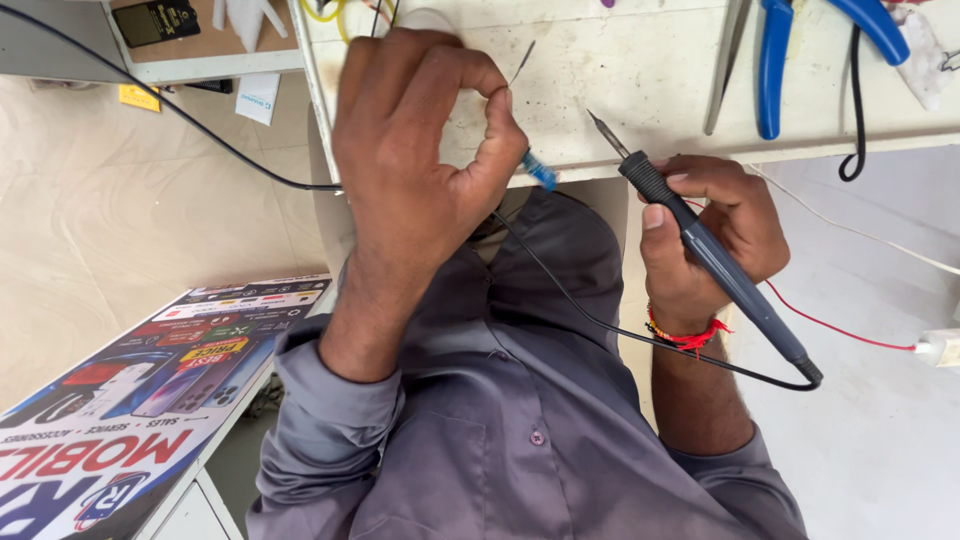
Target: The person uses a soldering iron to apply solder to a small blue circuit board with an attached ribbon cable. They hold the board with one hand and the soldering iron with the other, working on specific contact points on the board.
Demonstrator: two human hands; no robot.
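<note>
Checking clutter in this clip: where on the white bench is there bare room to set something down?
Bare bench lies between the left hand and the blue-handled pliers, above the soldering iron in the right hand. The bench's right end, with pliers and black cable, is crowded.

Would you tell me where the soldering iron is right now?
In the head view, the soldering iron is held in the right hand, tip over the white workbench edge, below the blue-handled pliers.

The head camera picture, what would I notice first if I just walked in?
Probably the big left hand in the middle, pinching a thin blue-handled tool over the white workbench. Next to it, the right hand grips a dark soldering iron, tip pointing up at the bench, its black cord looping across the grey shirt. Blue-handled pliers lie at the top right.
</note>
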